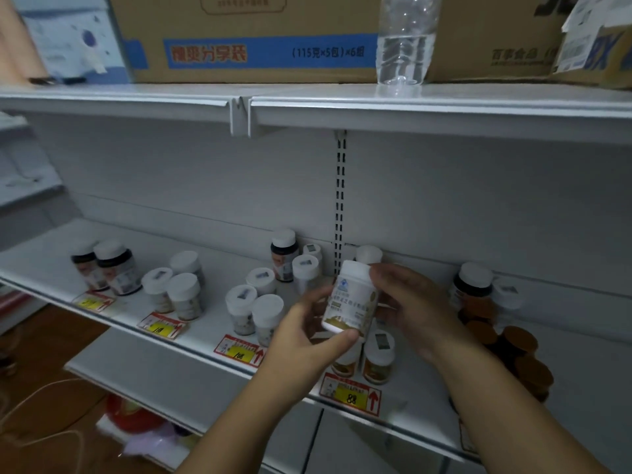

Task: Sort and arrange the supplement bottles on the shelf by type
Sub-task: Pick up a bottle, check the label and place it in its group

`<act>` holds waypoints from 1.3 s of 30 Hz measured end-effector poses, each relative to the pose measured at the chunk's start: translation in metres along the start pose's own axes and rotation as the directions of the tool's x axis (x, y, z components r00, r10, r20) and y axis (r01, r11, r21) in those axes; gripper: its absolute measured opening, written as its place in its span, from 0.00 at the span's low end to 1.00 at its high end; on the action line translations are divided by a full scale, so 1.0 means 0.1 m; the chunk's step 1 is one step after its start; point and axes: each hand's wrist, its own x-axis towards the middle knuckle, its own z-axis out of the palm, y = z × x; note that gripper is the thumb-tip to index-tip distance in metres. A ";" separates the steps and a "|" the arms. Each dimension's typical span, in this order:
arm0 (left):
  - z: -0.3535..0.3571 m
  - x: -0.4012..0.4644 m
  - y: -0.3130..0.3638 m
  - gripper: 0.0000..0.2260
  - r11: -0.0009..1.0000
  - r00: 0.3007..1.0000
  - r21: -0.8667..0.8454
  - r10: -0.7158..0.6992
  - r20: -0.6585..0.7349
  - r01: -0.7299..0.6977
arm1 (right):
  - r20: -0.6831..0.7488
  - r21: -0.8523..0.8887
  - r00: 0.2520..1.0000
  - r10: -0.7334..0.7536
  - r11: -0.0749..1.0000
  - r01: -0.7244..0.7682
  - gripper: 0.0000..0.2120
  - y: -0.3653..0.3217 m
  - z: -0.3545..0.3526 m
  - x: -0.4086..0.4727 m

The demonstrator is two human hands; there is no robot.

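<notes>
We find both hands gripping one white bottle (349,299) above the shelf (212,340): left hand (307,333) under its base, right hand (410,302) at its cap side. Other bottles (254,311) stand in small groups below.

On the top shelf you see a big cardboard box (253,39) with a blue band and, just beside it on the right, a clear water bottle (405,42) standing upside down. A second cardboard box (492,35) stands behind that bottle. Low on the left you see a wooden floor (51,350) and something red (133,417), too blurred to tell.
</notes>
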 end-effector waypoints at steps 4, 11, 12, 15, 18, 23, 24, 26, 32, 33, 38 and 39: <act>-0.09 -0.12 0.06 0.26 0.999 1.000 0.036 -0.009 -0.019 0.010 | -0.015 0.029 1.000 0.008 1.000 -0.008 0.04 0.03 0.09 -0.02; -0.54 -0.12 0.09 0.24 1.000 0.998 0.001 0.011 -0.065 -0.010 | 0.039 -0.029 0.999 -0.023 0.999 0.024 0.07 0.11 0.53 0.12; -0.65 -0.10 0.08 0.24 1.000 0.998 -0.004 0.008 -0.068 -0.008 | 0.036 -0.043 0.999 -0.022 0.999 0.024 0.07 0.13 0.64 0.17; -1.08 0.00 0.04 0.23 1.000 0.998 0.009 0.014 -0.064 -0.013 | -0.009 -0.082 1.000 -0.021 0.996 0.020 0.06 0.21 1.00 0.40; -1.62 0.14 0.02 0.23 1.000 0.999 0.026 0.018 -0.028 -0.018 | -0.027 -0.131 0.999 -0.038 0.991 0.034 0.05 0.30 1.44 0.67; -2.45 0.48 0.00 0.22 0.998 0.997 0.062 -0.015 0.071 0.011 | -0.087 -0.202 0.994 -0.065 0.978 0.046 0.03 0.47 2.08 1.04; -2.57 0.56 0.00 0.22 0.996 0.994 0.083 -0.023 0.108 0.014 | -0.104 -0.215 0.992 -0.077 0.975 0.053 0.03 0.50 2.15 1.10; -2.78 0.73 0.01 0.19 0.992 0.986 0.128 -0.029 0.166 0.008 | -0.166 -0.222 0.980 -0.107 0.973 0.068 0.02 0.54 2.25 1.21; -3.21 1.17 0.01 0.11 0.972 0.997 0.233 -0.040 0.061 0.025 | -0.342 -0.474 0.922 -0.183 0.880 -0.002 0.16 0.75 2.40 1.65; -3.23 1.19 -0.02 0.10 0.967 0.997 0.252 -0.043 0.063 0.026 | -0.347 -0.536 0.918 -0.191 0.844 -0.027 0.17 0.80 2.42 1.72; -3.28 1.24 -0.12 0.11 0.947 0.995 0.319 -0.068 0.077 0.040 | -0.193 -0.775 0.973 -0.124 0.627 -0.074 0.20 1.05 2.42 1.93; -3.29 1.24 -0.12 0.11 0.945 0.993 0.325 -0.080 0.087 0.047 | -0.175 -0.787 0.981 -0.088 0.611 -0.086 0.21 1.10 2.42 1.94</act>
